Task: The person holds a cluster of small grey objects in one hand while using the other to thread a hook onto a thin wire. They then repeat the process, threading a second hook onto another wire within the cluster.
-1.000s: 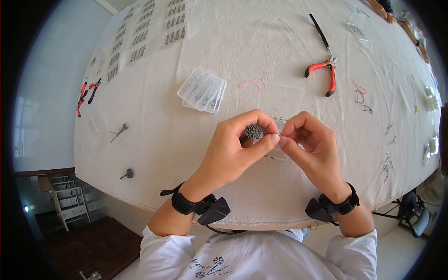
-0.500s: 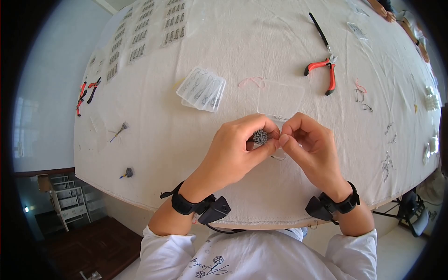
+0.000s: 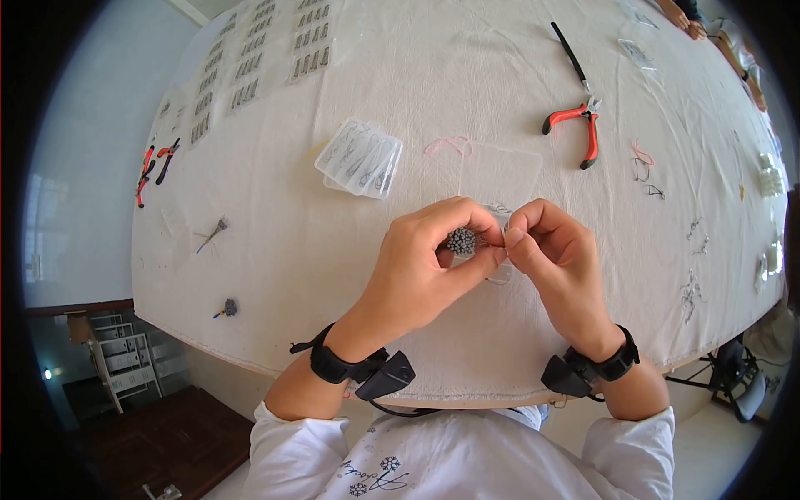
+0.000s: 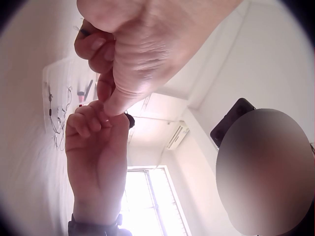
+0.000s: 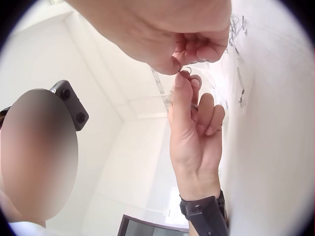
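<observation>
My left hand curls round a bundle of thin wires with grey bead-like heads, the heads facing up in the head view. Its thumb and forefinger meet the fingertips of my right hand. The right thumb and forefinger pinch something tiny. A small curved hook shows at the meeting fingertips in the right wrist view; I cannot tell which hand bears it. Below the hands lies a clear plastic box, partly hidden, with its lid beyond and dark line rigs inside.
Stacked clear boxes of rigs lie left of the lid. Red-handled pliers and a black-handled tool are at the far right. Two bead bundles, one here, lie at left. Loose rigs lie at right; packaged rows far left.
Both hands have shifted slightly right, fingertips still together. The bead heads in the left hand have turned and moved a little right. Things on the table stay put.
</observation>
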Available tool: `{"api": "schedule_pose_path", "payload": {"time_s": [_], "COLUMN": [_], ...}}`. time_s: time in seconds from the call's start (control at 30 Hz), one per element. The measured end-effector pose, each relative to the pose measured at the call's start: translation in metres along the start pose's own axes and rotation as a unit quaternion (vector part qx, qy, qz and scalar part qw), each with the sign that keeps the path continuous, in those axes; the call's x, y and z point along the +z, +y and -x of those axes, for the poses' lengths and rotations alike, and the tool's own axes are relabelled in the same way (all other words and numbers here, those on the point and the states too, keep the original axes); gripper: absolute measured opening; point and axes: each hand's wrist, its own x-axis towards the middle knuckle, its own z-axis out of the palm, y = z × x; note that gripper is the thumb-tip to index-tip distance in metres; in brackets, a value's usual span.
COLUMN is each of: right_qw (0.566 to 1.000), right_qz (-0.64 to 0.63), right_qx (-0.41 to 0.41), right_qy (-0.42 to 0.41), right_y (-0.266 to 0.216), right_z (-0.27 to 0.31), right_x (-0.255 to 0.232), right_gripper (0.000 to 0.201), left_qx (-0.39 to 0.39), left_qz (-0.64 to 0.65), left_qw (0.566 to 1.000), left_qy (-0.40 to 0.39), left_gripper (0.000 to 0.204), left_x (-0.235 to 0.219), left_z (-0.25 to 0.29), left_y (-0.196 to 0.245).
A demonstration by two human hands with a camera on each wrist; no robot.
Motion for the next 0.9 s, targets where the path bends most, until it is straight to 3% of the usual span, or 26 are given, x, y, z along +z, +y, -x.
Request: {"api": "schedule_pose_path", "payload": {"time_s": [0.43, 0.9], "right_qw": [0.995, 0.986], "right_qz": [0.078, 0.145], "right_qx": [-0.063, -0.078], "right_qy": [0.003, -0.01], "right_y": [-0.0034, -0.0001], "right_z": [-0.0046, -0.0063], "right_x": [-0.0061, -0.0083], "right_gripper": [0.005, 0.004], "left_qx": [-0.088, -0.072], "left_qz": [0.06, -0.003], "left_qw": [0.994, 0.997], "left_qy": [0.001, -0.016], "left_gripper": [0.008, 0.006], "left_x": [-0.0058, -0.0078], "left_z": [0.0011, -0.0001], "left_y": [0.0034, 0.0038]}}
